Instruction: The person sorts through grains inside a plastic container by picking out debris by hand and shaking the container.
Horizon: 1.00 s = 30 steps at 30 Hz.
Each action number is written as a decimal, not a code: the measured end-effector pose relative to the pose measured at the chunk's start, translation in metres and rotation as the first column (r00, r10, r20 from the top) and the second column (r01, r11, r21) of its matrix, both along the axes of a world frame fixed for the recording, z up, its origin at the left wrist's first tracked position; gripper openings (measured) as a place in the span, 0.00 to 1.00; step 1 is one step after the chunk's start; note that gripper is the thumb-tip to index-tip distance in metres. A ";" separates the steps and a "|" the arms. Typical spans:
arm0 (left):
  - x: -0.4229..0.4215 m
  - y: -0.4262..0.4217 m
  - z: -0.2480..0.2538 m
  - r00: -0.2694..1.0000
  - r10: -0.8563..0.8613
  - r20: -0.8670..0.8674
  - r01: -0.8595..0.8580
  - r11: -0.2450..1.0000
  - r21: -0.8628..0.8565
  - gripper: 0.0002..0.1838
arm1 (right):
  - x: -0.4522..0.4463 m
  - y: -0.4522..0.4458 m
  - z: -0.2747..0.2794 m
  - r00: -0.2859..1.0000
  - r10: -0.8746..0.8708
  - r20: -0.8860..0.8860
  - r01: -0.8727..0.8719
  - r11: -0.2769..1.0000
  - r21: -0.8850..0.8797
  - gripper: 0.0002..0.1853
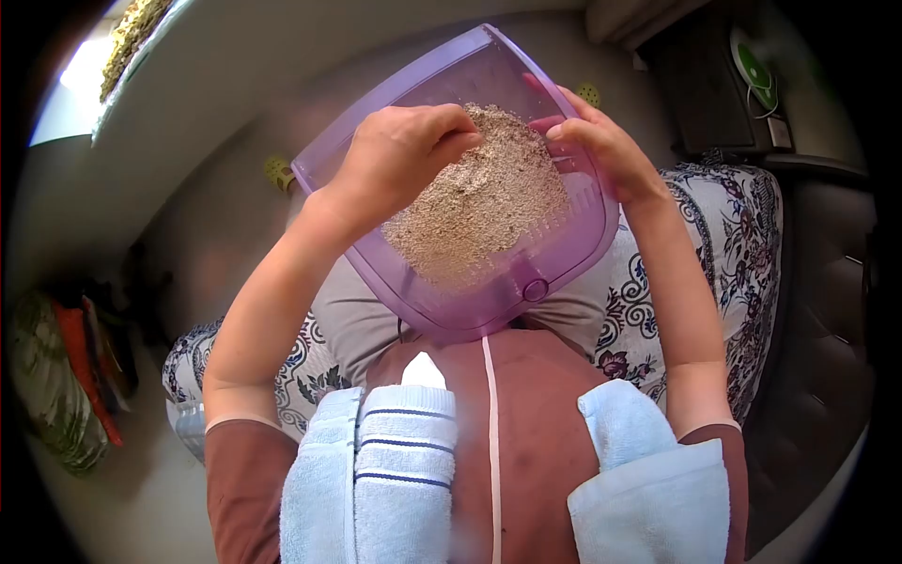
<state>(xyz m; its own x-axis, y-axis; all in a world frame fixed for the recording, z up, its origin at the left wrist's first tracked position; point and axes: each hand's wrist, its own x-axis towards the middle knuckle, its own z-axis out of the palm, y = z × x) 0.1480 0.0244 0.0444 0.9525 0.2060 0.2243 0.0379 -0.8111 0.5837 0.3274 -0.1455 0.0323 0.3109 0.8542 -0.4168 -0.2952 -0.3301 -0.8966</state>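
A translucent purple plastic bin (451, 315) rests tilted across my lap, its narrow wall towards my body. Inside lies a broad heap of small pale-brown grains (484, 202), with darker bits among them. My right hand (606, 141) grips the bin's right rim, thumb inside and the other fingers partly hidden by the wall. Over the upper left of the heap, my left hand (409, 150) is closed in a pinch, its fingertips at the grains. Whatever those fingers may hold is too small or too hidden to name.
I sit on a patterned cloth (723, 244) beside a dark padded backrest (822, 310). Light blue towels (404, 470) hang over my chest. At upper right, a dark cabinet (695, 94) bears a green-and-white device (752, 70). Cloth items (61, 385) lie at far left.
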 end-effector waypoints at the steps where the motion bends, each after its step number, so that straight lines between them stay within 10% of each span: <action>1: 0.000 -0.001 0.000 1.000 -0.010 -0.024 0.011 0.999 0.050 0.09 | 0.000 -0.001 -0.001 1.000 -0.004 -0.014 0.004 1.000 0.005 0.37; 7: -0.023 0.010 0.027 0.998 0.042 0.052 -0.041 0.999 -0.026 0.19 | 0.003 -0.005 0.002 0.989 -0.057 -0.138 0.061 0.998 0.026 0.34; 9: -0.049 0.020 0.024 0.890 0.417 0.185 -0.402 0.908 -0.117 0.23 | 0.000 -0.008 -0.005 0.984 -0.116 -0.133 0.123 0.991 0.046 0.34; 12: -0.081 0.014 -0.024 0.578 0.802 0.149 -0.484 0.485 -0.728 0.24 | -0.003 -0.014 -0.018 0.979 -0.169 -0.114 0.177 0.981 0.072 0.34; 15: -0.094 -0.024 -0.051 0.795 0.537 -0.281 -0.178 -0.236 -0.955 0.32 | -0.014 -0.010 -0.035 0.969 -0.217 -0.115 0.225 0.972 0.070 0.34; 19: -0.075 -0.030 -0.075 0.765 0.591 -0.257 -0.124 -0.256 -0.959 0.32 | -0.025 -0.005 -0.036 0.961 -0.269 -0.066 0.275 0.955 0.109 0.34; 25: -0.077 -0.023 0.013 0.757 0.650 0.069 0.037 0.062 -0.997 0.30 | -0.050 -0.012 0.072 0.931 -0.361 0.057 0.297 0.837 0.459 0.30; 30: -0.076 -0.023 -0.062 0.806 0.587 -0.079 -0.183 0.120 -0.976 0.29 | -0.049 -0.043 -0.052 0.917 -0.363 -0.165 0.394 0.888 0.237 0.27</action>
